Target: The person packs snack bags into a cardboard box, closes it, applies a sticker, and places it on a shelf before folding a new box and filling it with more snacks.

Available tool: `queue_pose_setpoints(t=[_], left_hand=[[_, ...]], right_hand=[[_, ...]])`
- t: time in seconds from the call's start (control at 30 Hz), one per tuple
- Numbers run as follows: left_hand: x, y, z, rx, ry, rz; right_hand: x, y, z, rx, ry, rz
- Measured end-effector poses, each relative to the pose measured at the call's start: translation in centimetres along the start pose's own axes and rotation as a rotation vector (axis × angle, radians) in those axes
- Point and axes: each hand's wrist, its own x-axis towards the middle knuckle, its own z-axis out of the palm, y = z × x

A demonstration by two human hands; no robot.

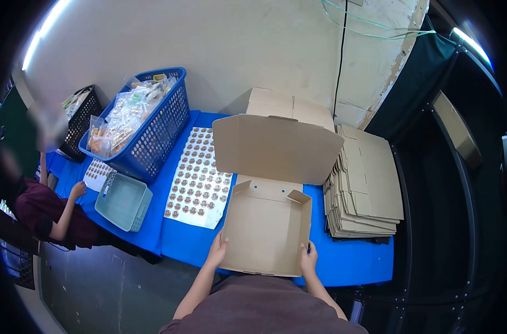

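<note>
An open cardboard box lies at the front edge of the blue-covered table, its lid raised at the back and its inside bare. My left hand grips the box's left wall, and my right hand grips the right wall. Left of the box is a sheet of round stickers. On the right stands a stack of flattened cardboard boxes. Another cardboard piece shows behind the lid.
A blue basket full of plastic packets and a grey-green tray stand to the left. Beyond them are a black basket and a person in a dark red top. Black metal racks rise on the right.
</note>
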Motion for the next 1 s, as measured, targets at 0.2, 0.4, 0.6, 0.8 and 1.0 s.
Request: queue_pose_setpoints(t=[0.2, 0.4, 0.6, 0.8, 1.0], left_hand=[[1.4, -1.1, 0.1, 0.018, -0.018, 0.052], [0.5, -0.5, -0.2, -0.080, -0.017, -0.014], [3.9, 0.0, -0.3, -0.086, -0.057, 0.044], [3.2, 1.6, -1.8, 0.085, -0.090, 0.111], [-0.6, 6.7, -8.4, 0.096, 0.054, 0.287]], right_hand=[[-0.4, -0.9, 0.3, -0.050, 0.183, -0.133], [-0.2, -1.0, 0.6, -0.081, 0.161, -0.115], [2.4, 0.4, 1.1, -0.119, 0.154, -0.140], [3.4, -2.8, 0.8, -0.346, 0.183, -0.031], [-1.1, -12.3, 4.3, -0.515, 0.345, -0.302]])
